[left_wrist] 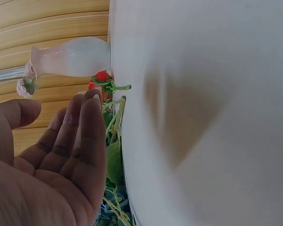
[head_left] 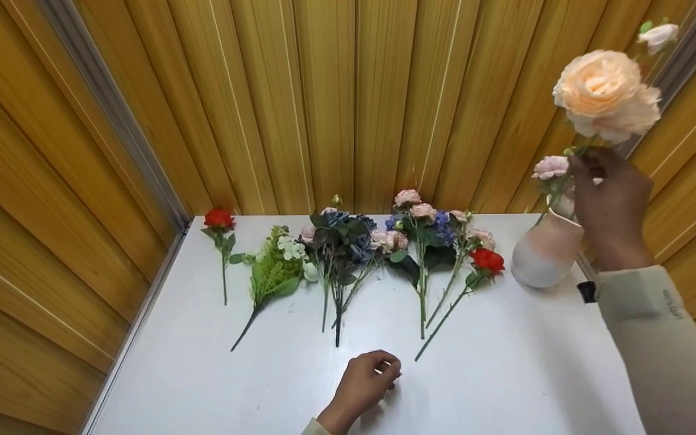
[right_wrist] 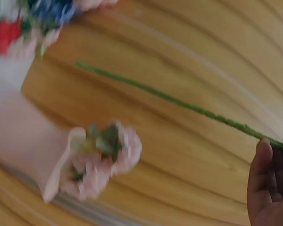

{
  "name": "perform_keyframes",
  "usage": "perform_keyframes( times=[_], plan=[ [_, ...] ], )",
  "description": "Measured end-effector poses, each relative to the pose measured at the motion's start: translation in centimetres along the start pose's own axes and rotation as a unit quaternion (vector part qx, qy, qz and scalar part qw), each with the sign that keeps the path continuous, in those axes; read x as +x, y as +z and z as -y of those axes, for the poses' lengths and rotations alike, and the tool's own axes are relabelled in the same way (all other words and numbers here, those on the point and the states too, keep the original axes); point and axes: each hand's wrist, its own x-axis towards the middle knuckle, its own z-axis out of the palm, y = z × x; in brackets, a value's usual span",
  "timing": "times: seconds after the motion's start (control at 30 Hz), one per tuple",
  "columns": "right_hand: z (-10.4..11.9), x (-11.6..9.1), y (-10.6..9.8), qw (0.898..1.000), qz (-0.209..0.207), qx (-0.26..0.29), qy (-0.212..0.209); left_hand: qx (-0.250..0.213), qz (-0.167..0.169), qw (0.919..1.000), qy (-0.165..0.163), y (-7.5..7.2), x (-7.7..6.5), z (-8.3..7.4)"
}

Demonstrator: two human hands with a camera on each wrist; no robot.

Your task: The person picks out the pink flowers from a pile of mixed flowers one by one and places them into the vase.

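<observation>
My right hand point(head_left: 617, 208) pinches the stem of a large peach artificial rose point(head_left: 602, 87), raised over the vase at the back right. In the right wrist view its long green stem point(right_wrist: 179, 102) reaches across toward the vase, its free end outside the mouth. The pink and white vase point(head_left: 544, 257) stands upright, with small pink flowers point(right_wrist: 127, 148) at its mouth. Near the front of the table is my left hand point(head_left: 361, 382), fingers loosely bent and holding nothing; the left wrist view shows its bare palm point(left_wrist: 56, 183).
Across the white table point(head_left: 203, 386) lie a red rose point(head_left: 220, 219), a green and white spray point(head_left: 275, 272), a dark blue bunch point(head_left: 348, 241), pink and blue flowers point(head_left: 423, 211) and another red rose point(head_left: 487, 261). Wood-patterned walls point(head_left: 324, 109) enclose the back and sides.
</observation>
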Motion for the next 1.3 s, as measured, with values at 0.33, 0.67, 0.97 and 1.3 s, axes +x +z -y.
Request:
perform_keyframes(
  times=[0.33,0.67,0.97,1.3],
  plan=[
    [-3.6,2.4,0.4,0.997,-0.055,-0.022,-0.057,0.01,0.0,0.9999,-0.006,-0.4,0.0,0.4],
    [-7.8,1.1,2.1,0.995,0.07,-0.064,0.027,0.0,-0.006,0.9998,-0.017,-0.8,-0.3,0.4],
    [-9.2,0.9,2.8,0.987,0.133,-0.076,0.053,-0.008,0.0,0.9996,-0.027,-0.6,-0.1,0.7],
    [-11.5,-0.5,2.8,0.98,0.144,-0.121,0.062,-0.008,-0.005,0.9994,-0.033,-0.6,0.0,0.9]
  ],
)
